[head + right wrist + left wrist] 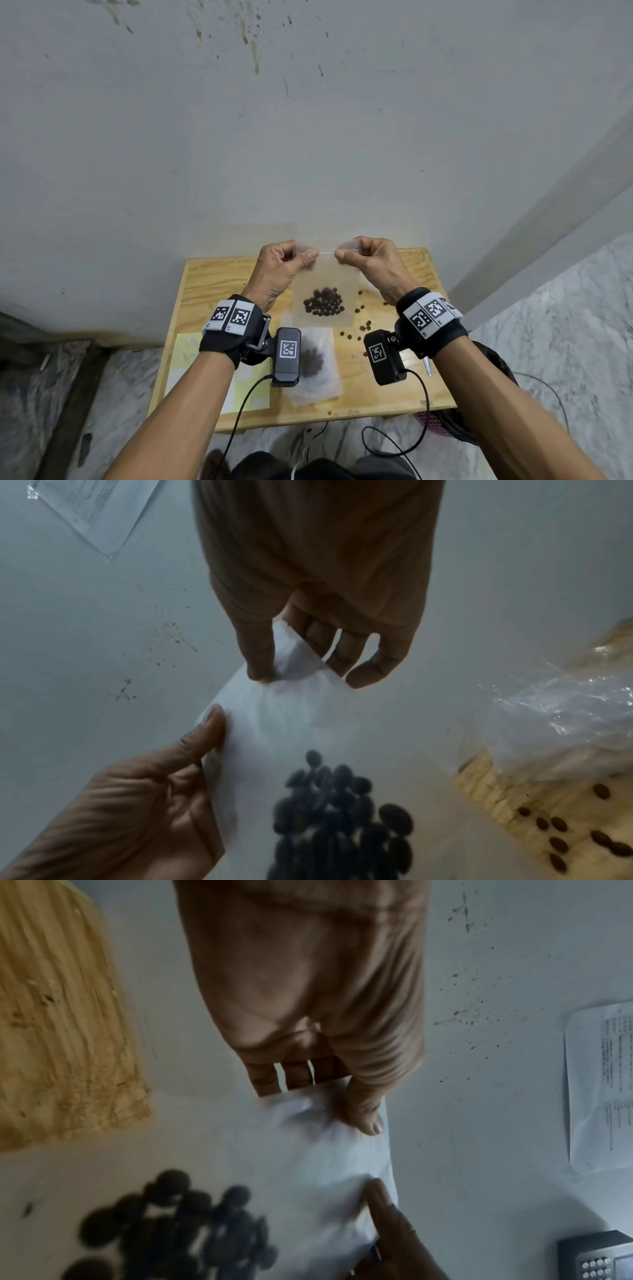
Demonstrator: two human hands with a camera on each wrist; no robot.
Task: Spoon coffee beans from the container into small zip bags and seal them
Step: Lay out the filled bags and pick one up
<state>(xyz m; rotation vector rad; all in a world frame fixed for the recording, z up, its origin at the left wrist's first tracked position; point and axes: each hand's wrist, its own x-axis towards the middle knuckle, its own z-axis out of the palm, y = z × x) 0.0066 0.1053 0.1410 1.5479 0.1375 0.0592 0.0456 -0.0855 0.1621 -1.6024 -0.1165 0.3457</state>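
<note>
A small clear zip bag [325, 277] hangs upright above the wooden table [212, 284], with a clump of dark coffee beans [323, 302] in its bottom. My left hand [289, 258] pinches the top strip at its left end, thumb in front [365, 1112]. My right hand [359, 251] pinches the same strip at its right end [263, 666]. The beans show through the plastic in both wrist views [171, 1231] [342, 818]. The bean container and spoon are mostly hidden behind my right wrist.
A second bag with beans [313, 363] lies on the table under my left wrist camera. Loose beans [359, 329] are scattered at the right. Yellow-white sheets [186, 356] lie at the left front. Crumpled clear plastic [561, 723] sits at the right. A grey wall stands close behind.
</note>
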